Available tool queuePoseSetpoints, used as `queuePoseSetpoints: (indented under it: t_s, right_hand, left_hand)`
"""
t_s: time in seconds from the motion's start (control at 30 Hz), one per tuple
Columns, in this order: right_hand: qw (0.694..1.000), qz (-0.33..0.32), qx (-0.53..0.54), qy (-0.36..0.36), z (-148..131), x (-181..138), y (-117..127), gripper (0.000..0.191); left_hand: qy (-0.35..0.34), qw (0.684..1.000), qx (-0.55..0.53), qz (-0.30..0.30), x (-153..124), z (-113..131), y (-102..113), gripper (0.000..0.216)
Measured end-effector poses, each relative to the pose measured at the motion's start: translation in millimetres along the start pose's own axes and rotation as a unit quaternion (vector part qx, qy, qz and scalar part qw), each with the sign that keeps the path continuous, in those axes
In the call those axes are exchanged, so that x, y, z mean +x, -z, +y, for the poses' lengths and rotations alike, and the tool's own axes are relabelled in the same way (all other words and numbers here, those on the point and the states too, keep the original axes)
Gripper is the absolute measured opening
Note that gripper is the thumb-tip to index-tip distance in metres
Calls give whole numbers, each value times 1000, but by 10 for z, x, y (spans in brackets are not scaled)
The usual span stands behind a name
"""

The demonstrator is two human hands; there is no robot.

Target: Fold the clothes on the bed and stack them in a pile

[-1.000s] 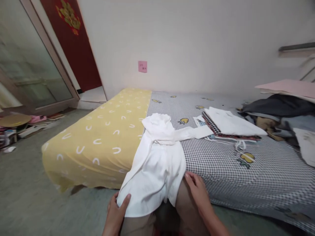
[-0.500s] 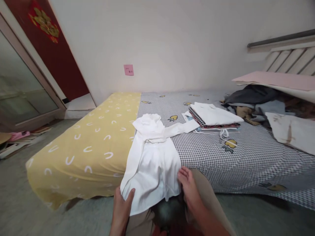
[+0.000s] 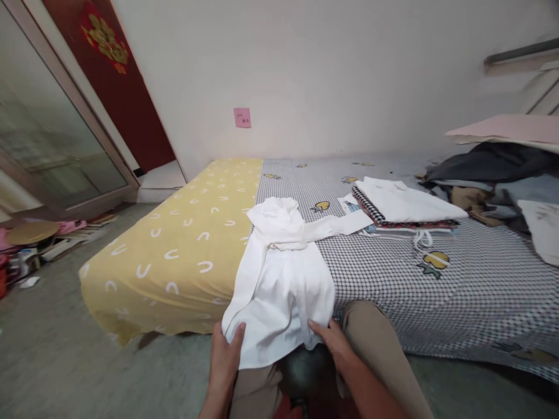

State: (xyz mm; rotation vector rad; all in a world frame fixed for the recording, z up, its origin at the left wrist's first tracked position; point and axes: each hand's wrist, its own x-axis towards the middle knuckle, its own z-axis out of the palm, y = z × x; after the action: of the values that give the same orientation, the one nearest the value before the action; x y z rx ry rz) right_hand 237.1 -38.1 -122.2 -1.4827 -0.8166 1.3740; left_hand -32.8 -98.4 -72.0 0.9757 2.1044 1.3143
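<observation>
A white hooded garment (image 3: pixel 282 273) lies across the near edge of the bed, its hood away from me and its hem hanging over my knees. My left hand (image 3: pixel 225 361) pinches the hem's left corner, thumb on top of the cloth. My right hand (image 3: pixel 334 343) grips the hem's right corner beside my right knee (image 3: pixel 371 326), fingers closed on the fabric. One sleeve stretches right toward a stack of folded clothes (image 3: pixel 404 206) on the checked sheet.
The mattress has a yellow sheet (image 3: pixel 183 238) on the left and a black-and-white checked sheet (image 3: pixel 458 279) on the right. A pile of loose clothes (image 3: pixel 493 174) lies far right. Books and clutter (image 3: pixel 39 238) sit on the floor at left by a glass door.
My right hand slid down from the garment's right edge to its lower hem corner and closed on it. The left hand kept its hold. The view swung slightly.
</observation>
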Motion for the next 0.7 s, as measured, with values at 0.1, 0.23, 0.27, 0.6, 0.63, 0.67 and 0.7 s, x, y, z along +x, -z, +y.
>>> queuePoseSetpoints:
  t_s: [0.1,0.23,0.27,0.6,0.63,0.67,0.7]
  right_hand:
    - [996,-61,57,6,-265,-234,-33,55]
    - [981,-113,156,-24,-901,-570,-17,66]
    - [978,-117,167,-39,-1061,-650,-7,68]
    - [990,-141,23,-18,-943,-659,302,64]
    - [987,-158,-32,-6,-832,-566,411,55]
    - [982,-166,-88,11,-750,-471,523,43]
    - [973,-174,-152,10,-709,-381,626,32]
  left_hand:
    - [-36,999,2,28,-52,117,15,52]
    - [-5,999,-26,45,-191,440,106,24]
    - [-3,998,-29,50,-220,559,148,23]
    - [-57,998,-6,21,-196,1167,470,35]
    - [-55,998,10,11,-192,1037,439,34]
    - [-52,998,22,4,-194,888,401,32]
    - [-50,998,27,0,-206,734,361,30]
